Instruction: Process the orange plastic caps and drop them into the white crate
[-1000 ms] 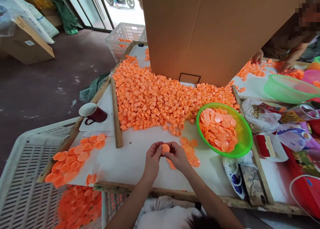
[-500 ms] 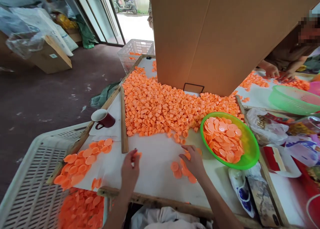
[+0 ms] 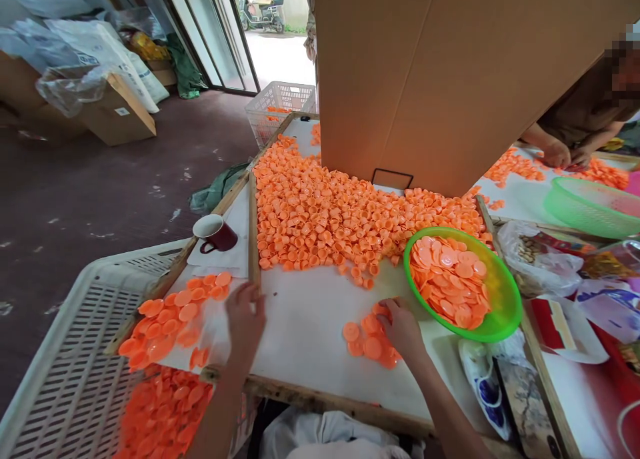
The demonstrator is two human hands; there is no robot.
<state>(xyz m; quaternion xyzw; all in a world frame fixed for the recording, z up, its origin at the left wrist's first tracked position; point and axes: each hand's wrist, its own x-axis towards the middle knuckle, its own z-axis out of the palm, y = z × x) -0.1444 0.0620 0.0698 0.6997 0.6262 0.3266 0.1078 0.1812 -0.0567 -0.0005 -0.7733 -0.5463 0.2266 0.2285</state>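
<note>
Right hand (image 3: 404, 329) bends its fingertips onto the upper right of a small patch of discs (image 3: 371, 345); whether they pinch one, I cannot tell. Left hand (image 3: 246, 319), blurred, hangs half curled near the end of the strip (image 3: 254, 235); its hold is unclear too. Under both spreads the table (image 3: 300, 325). Beyond them lies the heap of cups (image 3: 320, 222). The bowl (image 3: 504, 305), full of discs, stands just right of the right hand. Left of the left hand lies the left patch (image 3: 167, 322).
</note>
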